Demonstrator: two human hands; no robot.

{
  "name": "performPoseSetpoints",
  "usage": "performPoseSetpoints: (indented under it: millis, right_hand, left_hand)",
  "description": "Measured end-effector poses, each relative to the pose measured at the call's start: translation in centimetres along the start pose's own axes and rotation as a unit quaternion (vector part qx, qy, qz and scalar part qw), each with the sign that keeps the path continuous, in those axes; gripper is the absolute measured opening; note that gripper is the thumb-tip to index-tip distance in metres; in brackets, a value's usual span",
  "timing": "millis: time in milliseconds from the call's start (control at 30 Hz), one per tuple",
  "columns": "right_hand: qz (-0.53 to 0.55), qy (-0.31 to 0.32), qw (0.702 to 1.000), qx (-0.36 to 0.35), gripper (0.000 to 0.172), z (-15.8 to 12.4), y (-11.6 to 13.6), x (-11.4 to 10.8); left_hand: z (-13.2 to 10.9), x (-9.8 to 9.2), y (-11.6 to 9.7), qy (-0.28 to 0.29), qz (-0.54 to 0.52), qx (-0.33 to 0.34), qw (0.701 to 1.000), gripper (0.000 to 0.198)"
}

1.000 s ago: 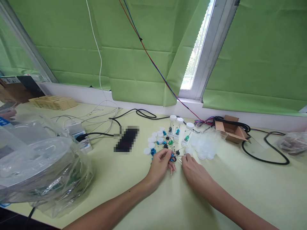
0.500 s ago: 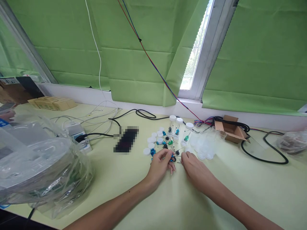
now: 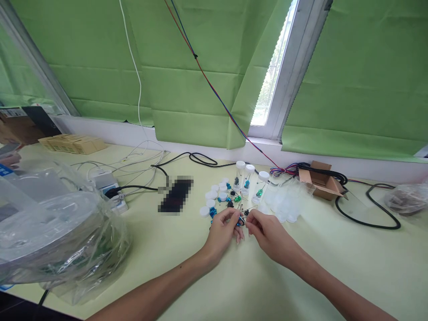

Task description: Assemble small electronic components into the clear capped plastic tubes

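Note:
My left hand is closed in a pinch around a small shiny blue part, with thin wires sticking out by the fingertips. Just to its right, my right hand pinches with thumb and forefinger close to that part; what lies between these fingertips is too small to make out. Beyond the hands lie loose pieces: a blue part, a green part and a black piece. Several white caps are scattered at the left. Three clear capped tubes stand behind, with coloured wired parts inside.
Clear empty tubes lie in a heap at the right, near an open cardboard box and black cables. A pixelated dark object lies left of centre. Plastic-wrapped tubs fill the left side. Another person's hand shows at the far left.
My right hand has moved left, up to the left fingertips. My left hand stays almost where it was, still pinching the blue part.

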State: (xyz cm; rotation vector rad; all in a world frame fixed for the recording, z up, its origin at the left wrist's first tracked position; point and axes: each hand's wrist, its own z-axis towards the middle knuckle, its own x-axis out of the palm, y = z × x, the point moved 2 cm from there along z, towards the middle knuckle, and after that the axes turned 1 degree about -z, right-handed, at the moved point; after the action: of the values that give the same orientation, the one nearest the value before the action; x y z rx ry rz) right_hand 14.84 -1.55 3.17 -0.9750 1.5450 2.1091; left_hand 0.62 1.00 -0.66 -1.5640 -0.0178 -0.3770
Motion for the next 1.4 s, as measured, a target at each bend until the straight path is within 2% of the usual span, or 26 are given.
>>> performPoseSetpoints:
  millis: [567,767,1067,1200,1400]
  right_hand:
    - [0.002,-0.004,1.000,0.010,0.019,0.0,0.0,0.0]
    - [0.023,-0.006,0.999,0.021,0.020,0.0,0.2,0.0]
    - [0.068,-0.003,0.996,0.052,0.017,0.1,0.7,-0.4]
    - [0.120,0.000,0.990,0.079,0.009,0.2,0.9,-0.5]
    - [0.248,0.016,0.961,0.124,0.012,0.3,0.8,-0.3]
  left_hand:
    - [0.0,0.0,0.1,-0.001,0.029,0.011,1.000,0.036]
    - [-0.2,-0.1,0.2,0.000,0.076,0.037,0.996,0.035]
    - [-1.0,0.0,-0.4,-0.030,0.161,0.080,0.983,0.030]
    - [-1.2,0.0,-0.7,-0.038,0.189,0.103,0.976,0.027]
    - [-1.4,0.0,-0.8,-0.028,0.228,0.120,0.966,0.027]
